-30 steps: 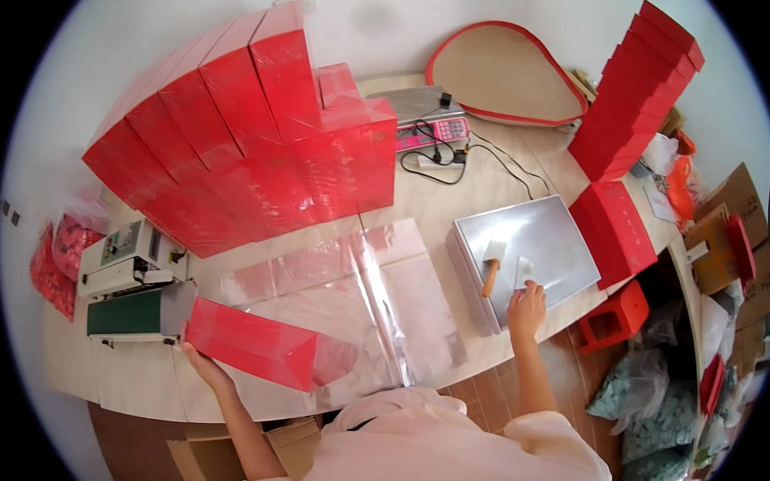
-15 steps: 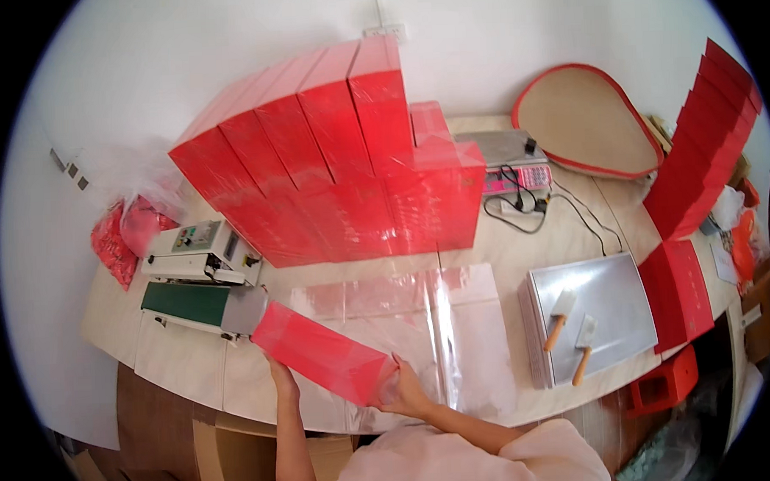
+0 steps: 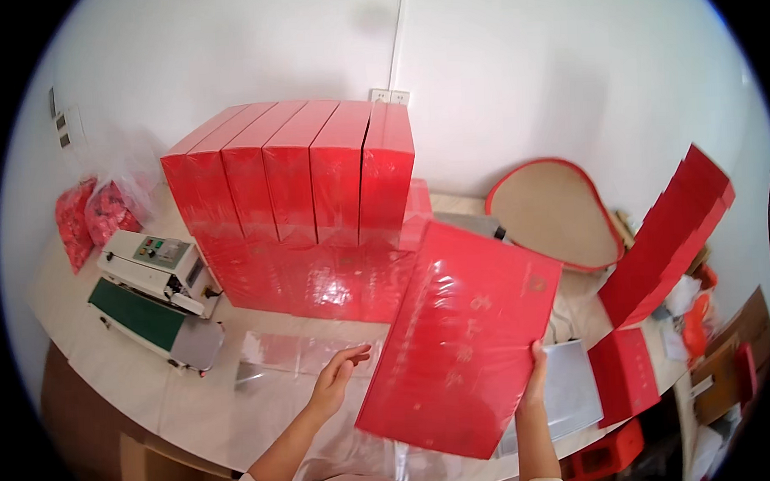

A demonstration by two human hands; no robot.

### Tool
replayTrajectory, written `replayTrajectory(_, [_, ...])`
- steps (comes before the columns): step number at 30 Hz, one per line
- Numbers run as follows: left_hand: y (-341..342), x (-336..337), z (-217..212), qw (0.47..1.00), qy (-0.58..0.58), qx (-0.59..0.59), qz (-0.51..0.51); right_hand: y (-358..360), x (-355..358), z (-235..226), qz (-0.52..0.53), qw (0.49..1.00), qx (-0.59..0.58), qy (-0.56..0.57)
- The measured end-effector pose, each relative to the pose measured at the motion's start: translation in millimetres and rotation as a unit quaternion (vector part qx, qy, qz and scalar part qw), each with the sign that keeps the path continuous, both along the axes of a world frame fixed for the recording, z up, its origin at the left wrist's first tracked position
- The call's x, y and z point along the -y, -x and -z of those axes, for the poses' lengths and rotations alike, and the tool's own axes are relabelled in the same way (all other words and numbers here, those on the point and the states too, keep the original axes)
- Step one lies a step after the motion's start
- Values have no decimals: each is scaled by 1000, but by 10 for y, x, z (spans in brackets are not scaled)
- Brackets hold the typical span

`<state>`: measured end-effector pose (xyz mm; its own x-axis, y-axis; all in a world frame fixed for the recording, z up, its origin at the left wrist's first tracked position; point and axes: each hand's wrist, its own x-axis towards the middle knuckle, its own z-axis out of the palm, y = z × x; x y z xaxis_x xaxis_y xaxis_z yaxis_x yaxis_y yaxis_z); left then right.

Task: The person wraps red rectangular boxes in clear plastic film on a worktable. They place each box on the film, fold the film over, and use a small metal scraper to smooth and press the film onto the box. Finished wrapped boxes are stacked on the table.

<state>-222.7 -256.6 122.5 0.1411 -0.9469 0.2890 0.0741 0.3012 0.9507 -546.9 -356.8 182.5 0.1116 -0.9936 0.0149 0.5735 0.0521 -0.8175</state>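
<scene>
Head view, all places given relative to the red flat box [image 3: 460,340] that I hold tilted above the desk [image 3: 153,393].

Behind the box, against the wall, stands the stack of red boxes [image 3: 303,201], upright in a row above more of the same, some film-wrapped. To the right of the box a leaning row of red boxes [image 3: 669,230] slants up toward the wall, with a red-rimmed tan tray [image 3: 549,213] between that row and the box's upper corner. Far to the left of the box sits the sealing machine [image 3: 153,291] with its green belt, and beyond it two bags of red items [image 3: 91,212]. Under and just left of the box lie clear plastic sleeves [image 3: 291,354] flat on the desk. Partly hidden behind the box's lower right edge is a metal tray [image 3: 568,391], and beside it a small red box [image 3: 625,376].

My right hand [image 3: 534,379] grips the box at its right edge, fingers closed round the rim. My left hand [image 3: 335,378] is open, fingers spread, holding nothing, just left of the box and above the sleeves. The box's long axis runs from lower left to upper right; it lies to the right of the left hand, which is the free hand and the nearer one to its unsupported left edge, as I judge it
</scene>
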Motion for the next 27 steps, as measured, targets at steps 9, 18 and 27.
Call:
replayTrajectory(9, [-155,-282,781,987,-145,-63,6,-573,1878,-1887,105,943,-280,149])
replayTrajectory(18, [-66,-811,1330,964,-231,-119,50,-1942,3332,-2179,58,635,-741,210])
replayTrajectory(27, [-108,-735,1403,960,-235,-127,85,-1164,2398,-1604,-147,901,-344,218])
